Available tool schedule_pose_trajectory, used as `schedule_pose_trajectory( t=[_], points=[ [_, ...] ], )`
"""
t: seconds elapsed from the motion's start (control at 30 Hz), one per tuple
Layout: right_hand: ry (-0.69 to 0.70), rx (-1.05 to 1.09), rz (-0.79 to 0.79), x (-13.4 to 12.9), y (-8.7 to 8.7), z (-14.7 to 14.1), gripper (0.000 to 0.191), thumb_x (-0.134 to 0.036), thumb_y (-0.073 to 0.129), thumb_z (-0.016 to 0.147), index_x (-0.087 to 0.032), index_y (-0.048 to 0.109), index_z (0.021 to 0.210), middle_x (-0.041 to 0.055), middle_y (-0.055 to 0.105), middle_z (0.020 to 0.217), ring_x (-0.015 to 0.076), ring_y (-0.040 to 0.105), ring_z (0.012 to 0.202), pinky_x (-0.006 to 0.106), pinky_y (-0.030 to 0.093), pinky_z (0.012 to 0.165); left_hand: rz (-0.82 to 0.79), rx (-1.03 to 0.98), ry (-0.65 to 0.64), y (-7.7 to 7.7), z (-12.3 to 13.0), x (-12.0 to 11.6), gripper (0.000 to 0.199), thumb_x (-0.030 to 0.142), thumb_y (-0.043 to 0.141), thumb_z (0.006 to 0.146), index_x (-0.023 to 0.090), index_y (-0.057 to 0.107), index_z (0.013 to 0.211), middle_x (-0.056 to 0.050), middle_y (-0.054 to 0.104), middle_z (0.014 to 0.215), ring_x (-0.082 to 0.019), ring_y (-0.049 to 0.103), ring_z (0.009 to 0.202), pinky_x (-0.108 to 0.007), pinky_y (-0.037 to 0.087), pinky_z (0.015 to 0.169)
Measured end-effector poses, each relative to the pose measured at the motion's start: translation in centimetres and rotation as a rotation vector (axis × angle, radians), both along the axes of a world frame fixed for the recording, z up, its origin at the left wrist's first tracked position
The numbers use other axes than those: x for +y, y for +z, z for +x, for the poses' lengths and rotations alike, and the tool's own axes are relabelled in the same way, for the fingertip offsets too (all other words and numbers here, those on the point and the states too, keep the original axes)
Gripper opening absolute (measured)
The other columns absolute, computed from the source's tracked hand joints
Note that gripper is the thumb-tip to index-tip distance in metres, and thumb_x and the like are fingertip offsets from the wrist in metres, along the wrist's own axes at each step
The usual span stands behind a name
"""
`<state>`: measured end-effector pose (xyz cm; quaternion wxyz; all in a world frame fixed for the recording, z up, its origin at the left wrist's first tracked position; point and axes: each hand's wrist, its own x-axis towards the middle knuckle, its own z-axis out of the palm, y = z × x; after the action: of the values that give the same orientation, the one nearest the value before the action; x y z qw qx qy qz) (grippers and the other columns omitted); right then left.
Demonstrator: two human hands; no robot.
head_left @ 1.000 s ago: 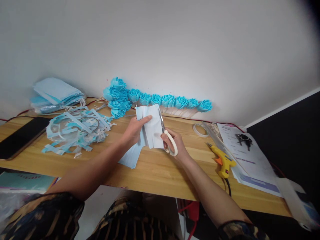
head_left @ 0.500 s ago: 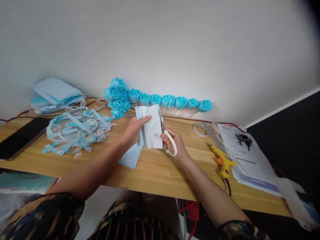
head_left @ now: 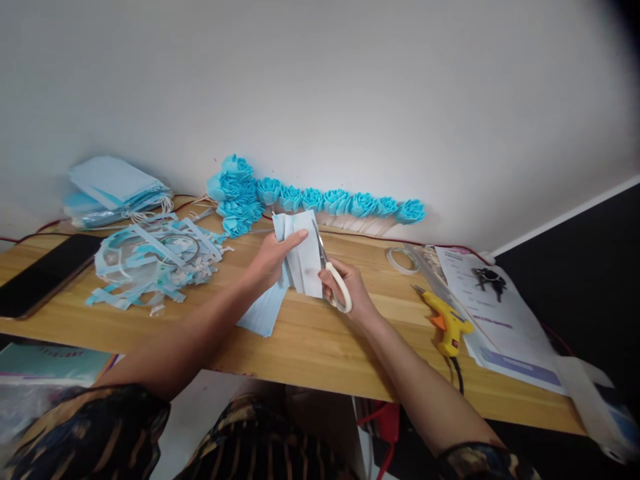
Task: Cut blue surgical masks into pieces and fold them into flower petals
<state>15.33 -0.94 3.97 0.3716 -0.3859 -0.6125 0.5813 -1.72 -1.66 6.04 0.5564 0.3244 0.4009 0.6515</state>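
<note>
Above the middle of the table, my left hand [head_left: 274,257] pinches a pleated light-blue face mask [head_left: 305,263], thumb on its front. My right hand [head_left: 350,283] is closed round the white-handled scissors [head_left: 338,287]. Their blades run up along the mask's right edge; whether they bite into it there, I cannot tell. Below my left hand another flat light-blue piece of mask material [head_left: 263,313] lies on the table, partly covered by the held mask.
Blue flowers on sticks [head_left: 336,201] line the wall. To the left are cut strips [head_left: 150,260], a stack of masks [head_left: 113,183] and a phone [head_left: 47,277]. A yellow glue gun [head_left: 449,325], tape roll [head_left: 403,261], papers [head_left: 493,323] and keys [head_left: 490,280] lie right on the wooden table [head_left: 320,357].
The mask in my left hand has turned slightly and its pleats have shifted. The scissors have moved a little left with my right hand.
</note>
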Motion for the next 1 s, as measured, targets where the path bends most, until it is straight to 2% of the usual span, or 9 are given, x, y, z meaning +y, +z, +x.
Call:
schedule_pose_trajectory(
  t=[0.1,0.2,0.27,0.43,0.67,1.0],
  points=[
    [0.030,-0.026,0.002,-0.1,0.2,0.0,0.045,-0.054,0.075,0.071,-0.018,0.068,0.097,-0.0048,0.053,0.059,0.0067,0.044,0.044,0.020,0.031,0.040,-0.010,-0.018,0.001,0.0,0.0,0.0,0.036,0.038,0.088,0.061,0.013,0.071,0.081,-0.006,0.073,0.074,-0.019,0.066,0.063,-0.032,0.055,0.065],
    [0.067,-0.030,0.017,-0.1,0.6,0.0,0.060,-0.057,0.073,0.071,-0.016,0.065,0.115,-0.0035,0.055,0.064,0.0079,0.046,0.048,0.021,0.034,0.042,-0.015,-0.048,0.013,-0.1,0.0,0.1,0.036,0.035,0.088,0.060,0.013,0.071,0.083,-0.006,0.073,0.076,-0.019,0.067,0.064,-0.032,0.054,0.065],
    [0.074,-0.035,0.025,-0.2,0.8,0.1,0.065,-0.059,0.071,0.072,-0.015,0.064,0.120,-0.0028,0.056,0.066,0.0083,0.047,0.049,0.021,0.036,0.043,-0.017,-0.046,0.013,-0.1,0.0,0.2,0.038,0.035,0.088,0.060,0.013,0.071,0.086,-0.006,0.074,0.077,-0.019,0.067,0.065,-0.032,0.054,0.066],
    [0.068,-0.058,0.032,-0.1,1.0,0.1,0.060,-0.060,0.070,0.074,-0.016,0.064,0.114,-0.0021,0.057,0.068,0.0088,0.049,0.050,0.022,0.037,0.045,-0.033,-0.033,0.006,0.0,0.2,0.0,0.039,0.034,0.088,0.057,0.012,0.070,0.084,-0.005,0.073,0.075,-0.018,0.066,0.063,-0.030,0.053,0.064],
    [0.076,-0.060,0.086,0.0,1.0,0.0,0.052,-0.067,0.068,0.072,-0.018,0.060,0.087,-0.0006,0.057,0.069,0.0098,0.051,0.051,0.023,0.037,0.045,-0.082,0.045,-0.056,-0.5,0.7,-0.2,0.034,0.035,0.086,0.058,0.013,0.068,0.076,-0.004,0.068,0.067,-0.016,0.060,0.055,-0.028,0.048,0.054],
    [0.036,-0.043,0.102,0.2,0.7,0.3,0.056,-0.071,0.068,0.072,-0.018,0.060,0.090,-0.0033,0.052,0.065,0.0092,0.048,0.050,0.023,0.036,0.045,-0.109,0.092,-0.087,-0.9,0.9,-0.3,0.033,0.035,0.086,0.059,0.012,0.068,0.076,-0.004,0.068,0.069,-0.016,0.061,0.059,-0.029,0.047,0.059]
  ],
)
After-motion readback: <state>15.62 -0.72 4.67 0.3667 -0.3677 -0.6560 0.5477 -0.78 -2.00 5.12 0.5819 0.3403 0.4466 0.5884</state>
